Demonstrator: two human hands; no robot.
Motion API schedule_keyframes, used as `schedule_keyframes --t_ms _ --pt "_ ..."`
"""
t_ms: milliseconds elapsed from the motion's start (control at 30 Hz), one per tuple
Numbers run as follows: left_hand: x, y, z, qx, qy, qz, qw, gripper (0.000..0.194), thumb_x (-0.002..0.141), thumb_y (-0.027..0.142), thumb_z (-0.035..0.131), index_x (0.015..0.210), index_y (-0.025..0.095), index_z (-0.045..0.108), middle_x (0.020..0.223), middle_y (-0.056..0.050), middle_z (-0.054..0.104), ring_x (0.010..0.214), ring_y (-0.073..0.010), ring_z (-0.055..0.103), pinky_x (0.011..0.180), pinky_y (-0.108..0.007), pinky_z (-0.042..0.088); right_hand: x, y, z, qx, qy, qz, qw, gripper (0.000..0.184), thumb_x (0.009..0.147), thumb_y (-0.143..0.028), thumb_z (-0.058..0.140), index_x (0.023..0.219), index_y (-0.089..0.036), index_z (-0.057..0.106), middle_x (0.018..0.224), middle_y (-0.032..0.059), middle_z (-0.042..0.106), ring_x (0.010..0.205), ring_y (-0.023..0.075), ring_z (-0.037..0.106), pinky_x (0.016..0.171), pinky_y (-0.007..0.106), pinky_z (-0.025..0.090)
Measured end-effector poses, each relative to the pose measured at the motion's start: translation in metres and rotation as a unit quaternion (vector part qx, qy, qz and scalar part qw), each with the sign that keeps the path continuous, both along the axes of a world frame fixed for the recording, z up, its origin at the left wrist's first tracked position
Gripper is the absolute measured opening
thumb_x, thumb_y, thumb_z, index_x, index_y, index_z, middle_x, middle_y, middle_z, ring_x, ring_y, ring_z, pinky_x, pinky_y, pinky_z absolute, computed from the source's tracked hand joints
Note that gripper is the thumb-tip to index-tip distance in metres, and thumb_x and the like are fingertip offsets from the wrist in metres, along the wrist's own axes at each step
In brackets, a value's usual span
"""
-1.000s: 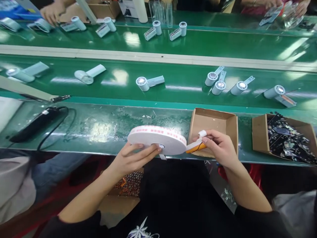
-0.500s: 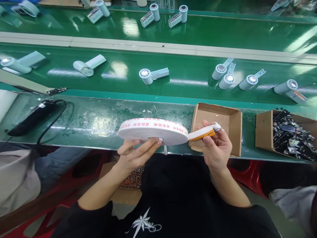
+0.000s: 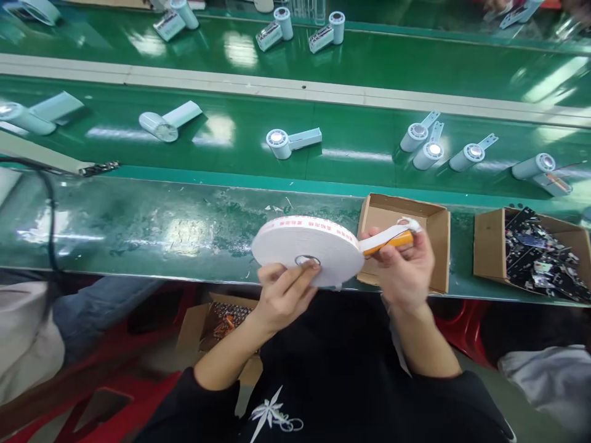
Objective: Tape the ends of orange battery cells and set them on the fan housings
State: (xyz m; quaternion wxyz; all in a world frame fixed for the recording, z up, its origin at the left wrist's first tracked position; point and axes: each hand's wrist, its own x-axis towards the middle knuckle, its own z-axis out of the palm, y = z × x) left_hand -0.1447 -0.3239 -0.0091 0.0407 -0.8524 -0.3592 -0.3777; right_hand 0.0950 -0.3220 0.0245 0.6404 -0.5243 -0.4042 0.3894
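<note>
In my left hand [image 3: 289, 292] is a wide white roll of tape [image 3: 281, 252] with red printing round its edge. The fingers grip it at the core, and its flat side is tilted up toward me. From the roll's right side a free length of tape [image 3: 385, 235] runs to my right hand [image 3: 406, 264], whose fingers are closed on its curled end. The same hand holds an orange, flat-sided piece [image 3: 397, 240] just under the tape, with a thin dark line along it. My fingers hide part of this piece, so its kind is unclear.
Behind my right hand stands a shallow cardboard box [image 3: 441, 246]; another box [image 3: 488, 246] at right holds dark flat parts. Several pale-blue fan-like devices [image 3: 279, 143] lie on the green belt. A black cable [image 3: 50, 209] hangs at left. Below the bench is a carton [image 3: 191, 329].
The tape roll has moved right, closer to my right hand, and its flat side shows more. At left, the black bar-shaped object has left the bench, and its cable hangs higher.
</note>
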Motion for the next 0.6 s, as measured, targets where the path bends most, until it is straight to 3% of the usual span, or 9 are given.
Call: schedule_keyframes --t_ms 67,133,200,300,400,500,600 --pt "-0.004 -0.002 0.003 -0.043 0.015 -0.069 0.997 0.072 0.093 0.014 0.079 0.159 0.026 0.054 0.113 -0.005 0.082 0.093 -0.0217 0.066 0.083 -0.038 0.047 0.031 0.009 0.027 0.041 -0.033 -0.038 0.998 0.043 0.094 -0.059 0.078 0.13 -0.039 0.066 0.117 0.0034 0.08 0.11 0.0297 0.08 0.089 0.045 0.071" --pt "-0.016 0.004 0.002 -0.078 0.047 -0.117 0.989 0.059 0.096 0.012 0.073 0.151 0.028 0.061 0.115 -0.004 0.082 0.089 -0.0195 0.067 0.084 -0.036 0.048 0.063 0.014 0.048 0.122 -0.045 -0.137 0.982 0.033 0.099 -0.059 0.072 0.126 -0.039 0.072 0.13 0.0001 0.076 0.124 0.0262 0.075 0.097 0.038 0.069" --pt "-0.037 0.019 -0.004 -0.112 0.067 -0.099 0.986 0.048 0.098 0.014 0.071 0.144 0.027 0.065 0.117 -0.006 0.081 0.093 -0.0212 0.066 0.088 -0.036 0.049 0.09 0.012 0.053 0.157 -0.033 -0.194 0.968 0.033 0.098 -0.056 0.076 0.126 -0.041 0.072 0.133 -0.0019 0.075 0.126 0.0235 0.074 0.099 0.034 0.068" --pt "-0.074 0.052 -0.019 -0.132 0.095 -0.043 0.986 0.047 0.099 0.025 0.071 0.145 0.026 0.064 0.121 -0.01 0.079 0.107 -0.0293 0.065 0.1 -0.044 0.049 0.116 -0.007 0.024 0.109 -0.021 -0.189 0.976 0.045 0.092 -0.048 0.085 0.133 -0.042 0.066 0.122 -0.0001 0.079 0.113 0.0247 0.08 0.091 0.04 0.071" --pt "-0.09 0.079 -0.024 -0.121 0.139 -0.06 0.981 0.045 0.099 0.035 0.071 0.143 0.027 0.066 0.13 -0.011 0.077 0.122 -0.0366 0.062 0.11 -0.055 0.046 0.133 -0.034 -0.021 0.061 -0.004 -0.183 0.981 0.044 0.093 -0.04 0.085 0.131 -0.039 0.061 0.116 0.0004 0.082 0.107 0.0262 0.083 0.09 0.046 0.072" --pt "-0.051 0.097 -0.007 -0.14 0.138 -0.107 0.975 0.038 0.1 0.04 0.07 0.137 0.03 0.069 0.133 -0.009 0.076 0.128 -0.0368 0.063 0.111 -0.056 0.049 0.146 -0.055 -0.047 0.029 0.045 -0.193 0.98 0.051 0.088 -0.037 0.091 0.126 -0.034 0.057 0.11 0.0021 0.084 0.098 0.028 0.084 0.088 0.048 0.072" --pt "0.048 0.131 0.021 -0.178 0.122 -0.181 0.96 0.037 0.105 0.04 0.063 0.141 0.031 0.067 0.132 -0.007 0.076 0.126 -0.0303 0.066 0.111 -0.049 0.055 0.154 -0.061 -0.049 0.024 0.084 -0.206 0.975 0.061 0.081 -0.034 0.097 0.125 -0.032 0.055 0.105 0.0019 0.084 0.096 0.0303 0.085 0.087 0.052 0.072"
